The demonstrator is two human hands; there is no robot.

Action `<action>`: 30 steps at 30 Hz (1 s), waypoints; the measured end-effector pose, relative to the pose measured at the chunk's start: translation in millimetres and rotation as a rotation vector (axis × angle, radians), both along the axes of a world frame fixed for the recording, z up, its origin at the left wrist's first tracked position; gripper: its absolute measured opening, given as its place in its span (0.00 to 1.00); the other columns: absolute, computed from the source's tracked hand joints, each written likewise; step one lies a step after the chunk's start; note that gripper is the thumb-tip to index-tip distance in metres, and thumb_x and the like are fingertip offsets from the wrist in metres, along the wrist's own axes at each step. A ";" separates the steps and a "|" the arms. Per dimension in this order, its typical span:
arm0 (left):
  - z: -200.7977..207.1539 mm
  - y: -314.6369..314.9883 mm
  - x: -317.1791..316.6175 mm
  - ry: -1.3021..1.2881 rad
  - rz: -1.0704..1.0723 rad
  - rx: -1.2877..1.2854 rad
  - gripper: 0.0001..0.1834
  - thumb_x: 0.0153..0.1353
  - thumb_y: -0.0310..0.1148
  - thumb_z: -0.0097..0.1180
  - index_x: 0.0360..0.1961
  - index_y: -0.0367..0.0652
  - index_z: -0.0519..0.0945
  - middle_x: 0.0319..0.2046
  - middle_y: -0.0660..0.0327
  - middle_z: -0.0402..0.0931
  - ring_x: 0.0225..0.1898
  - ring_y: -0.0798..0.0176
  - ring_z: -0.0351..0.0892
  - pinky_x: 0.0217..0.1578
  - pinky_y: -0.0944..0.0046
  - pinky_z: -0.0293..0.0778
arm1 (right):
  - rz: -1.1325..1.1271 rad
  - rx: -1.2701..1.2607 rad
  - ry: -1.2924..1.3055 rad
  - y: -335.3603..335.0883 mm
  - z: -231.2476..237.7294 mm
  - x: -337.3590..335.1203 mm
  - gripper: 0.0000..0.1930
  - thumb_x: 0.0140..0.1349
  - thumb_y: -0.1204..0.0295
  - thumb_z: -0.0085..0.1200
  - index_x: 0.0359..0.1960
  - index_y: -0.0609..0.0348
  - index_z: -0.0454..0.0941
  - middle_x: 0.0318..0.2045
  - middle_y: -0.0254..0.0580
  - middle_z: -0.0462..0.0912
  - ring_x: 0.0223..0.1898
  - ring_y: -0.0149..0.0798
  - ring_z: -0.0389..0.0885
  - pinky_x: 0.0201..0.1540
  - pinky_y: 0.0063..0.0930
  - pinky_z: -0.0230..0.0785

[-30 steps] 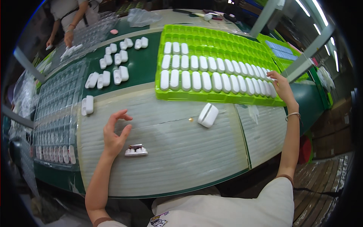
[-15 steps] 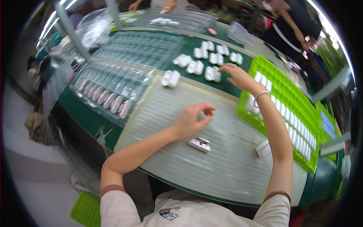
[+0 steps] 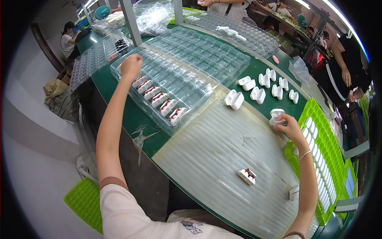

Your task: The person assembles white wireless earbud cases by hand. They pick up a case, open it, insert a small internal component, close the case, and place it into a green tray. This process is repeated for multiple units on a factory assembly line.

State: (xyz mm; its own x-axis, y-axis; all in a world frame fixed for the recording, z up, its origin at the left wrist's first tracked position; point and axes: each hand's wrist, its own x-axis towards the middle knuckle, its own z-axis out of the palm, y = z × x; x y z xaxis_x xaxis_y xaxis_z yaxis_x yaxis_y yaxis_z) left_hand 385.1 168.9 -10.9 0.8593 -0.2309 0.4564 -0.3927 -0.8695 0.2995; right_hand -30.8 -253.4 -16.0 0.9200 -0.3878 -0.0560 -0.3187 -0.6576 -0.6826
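My right hand (image 3: 291,128) grips a small white flip-lid case (image 3: 276,115) at the right of the mat, its lid standing up. On the left, my left hand (image 3: 131,66) is closed above the far left part of a clear plastic tray (image 3: 181,104); its fingers hide whatever may be in them. White pieces with red and dark parts (image 3: 160,98) fill a row of that tray, below my left hand. A similar white piece with red parts (image 3: 247,176) lies alone on the ribbed, film-covered mat (image 3: 215,155).
Several open white cases (image 3: 258,95) stand beyond the mat. A bright green tray (image 3: 323,135) of white cases borders the right side, with another white case (image 3: 293,193) beside my right forearm. More clear trays (image 3: 199,49) lie farther back. People work in the background.
My left hand has moved from over the mat to the clear tray. My right hand has taken hold of a white case and drawn it nearer. The view has turned left.
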 end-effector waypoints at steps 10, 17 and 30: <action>-21.5 33.0 36.0 0.001 0.202 0.116 0.17 0.49 0.40 0.58 0.41 0.47 0.79 0.37 0.53 0.79 0.43 0.54 0.76 0.41 0.54 0.69 | -0.132 0.511 -0.172 83.0 20.1 -55.6 0.07 0.51 0.76 0.59 0.27 0.58 0.72 0.26 0.28 0.75 0.27 0.20 0.70 0.30 0.14 0.63; 41.4 -75.9 -104.6 0.501 -0.743 -0.961 0.16 0.58 0.28 0.53 0.47 0.43 0.69 0.37 0.63 0.76 0.40 0.67 0.76 0.37 0.68 0.72 | -0.150 0.639 -0.335 120.1 36.2 -89.7 0.09 0.55 0.76 0.56 0.37 0.63 0.75 0.30 0.34 0.78 0.29 0.23 0.74 0.30 0.16 0.67; 48.4 -196.7 -367.0 1.172 -1.341 -1.133 0.21 0.49 0.19 0.60 0.45 0.39 0.69 0.41 0.60 0.74 0.43 0.67 0.75 0.44 0.66 0.74 | -0.121 0.372 -0.543 127.2 55.7 -130.2 0.19 0.51 0.78 0.59 0.47 0.61 0.74 0.40 0.38 0.80 0.31 0.24 0.78 0.31 0.15 0.71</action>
